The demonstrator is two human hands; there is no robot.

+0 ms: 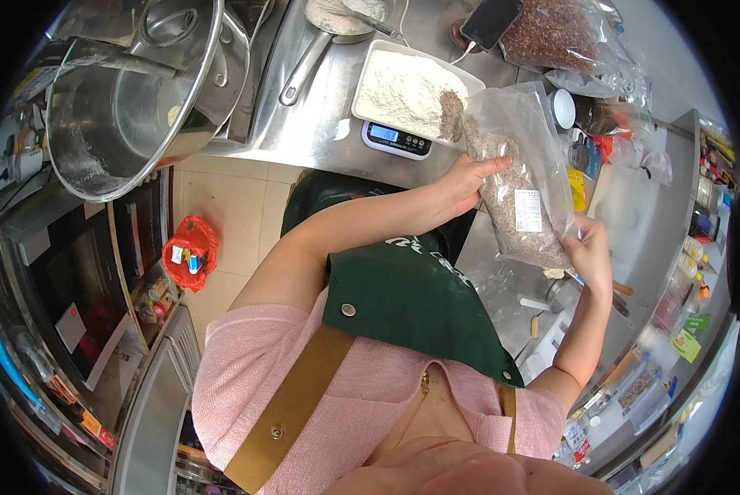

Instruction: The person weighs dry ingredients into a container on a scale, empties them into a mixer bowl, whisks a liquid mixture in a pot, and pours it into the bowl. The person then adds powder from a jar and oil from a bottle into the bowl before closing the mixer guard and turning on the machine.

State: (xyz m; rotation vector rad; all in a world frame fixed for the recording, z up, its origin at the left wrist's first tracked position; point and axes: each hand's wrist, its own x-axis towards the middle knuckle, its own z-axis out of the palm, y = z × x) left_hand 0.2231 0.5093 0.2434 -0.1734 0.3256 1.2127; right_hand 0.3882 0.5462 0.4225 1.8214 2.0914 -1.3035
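Nearest: pink top (250, 355) and green apron (411, 297), both the wearer's; top runs off the bottom edge, apron lettering partly lost in the folds. Clear bag (506, 177) of grey-brown meal is up between the hands, in front of the table (304, 136), slanted, upper left side against or just over the tray's right end; can't tell if they touch. Left hand (467, 183): grip clamped on the bag's left edge, thumb across the front, other fingers mostly hidden. Right hand (586, 247): grip clamped on the lower right corner, fingertips partly lost in the plastic. Bag label (528, 211) faces the camera, print too small to read.

Tray (360, 92) holds white flour (407, 87) with a brown patch (451, 115) at the bag end. It sits on the scale (396, 142), which is mostly covered; display lit, digits hard to read. Behind: pan (308, 70) with whisk (361, 16) in it, pan cut off at the top. Phone (492, 23) also clipped. Big metal bowl (93, 161) at left, top out of frame. Red bin (190, 252) on the floor, contents unclear. Shelves at far right smear at the lens edge.
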